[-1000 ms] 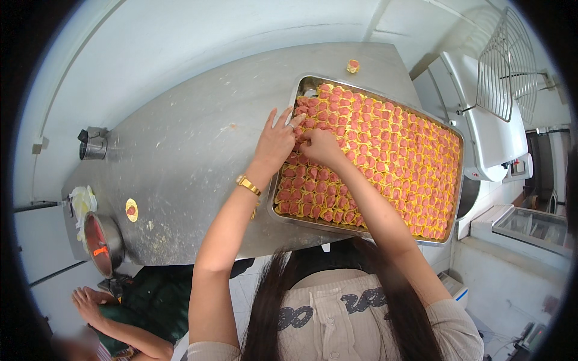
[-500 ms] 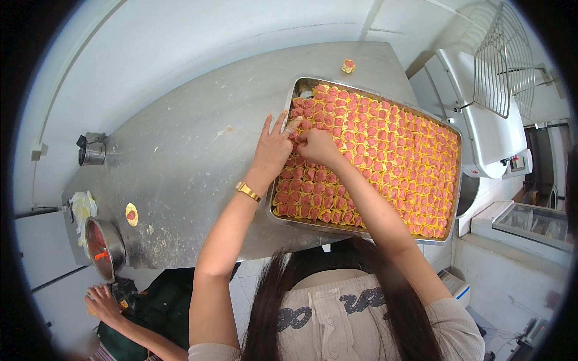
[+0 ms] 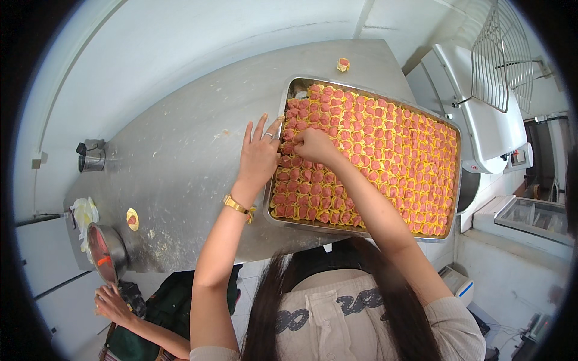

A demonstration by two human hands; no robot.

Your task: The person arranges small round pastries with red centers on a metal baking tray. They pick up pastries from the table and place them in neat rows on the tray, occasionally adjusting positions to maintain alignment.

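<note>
A large steel tray lies in front of me, packed with rows of open-topped dumplings in yellow wrappers around pink filling. My right hand has its fingers pinched together on a dumpling near the tray's left side; the fingers hide most of it. Over the left rim, my left hand has its fingers spread, fingertips close to the dumplings along that edge, with nothing seen in it. Something yellow shows on the table beside my left wrist, partly hidden by it.
A single dumpling stands beyond the tray. At left are a flat wrapper with filling, a steel bowl holding pink filling and an orange tool, and a metal canister. Another person's hand is below the bowl. A wire-caged fan is at right.
My left hand has drawn back left from the dumplings to the rim. My right hand stays pinched, slightly further left. The other person's hand has moved a little right, nearer the bowl.
</note>
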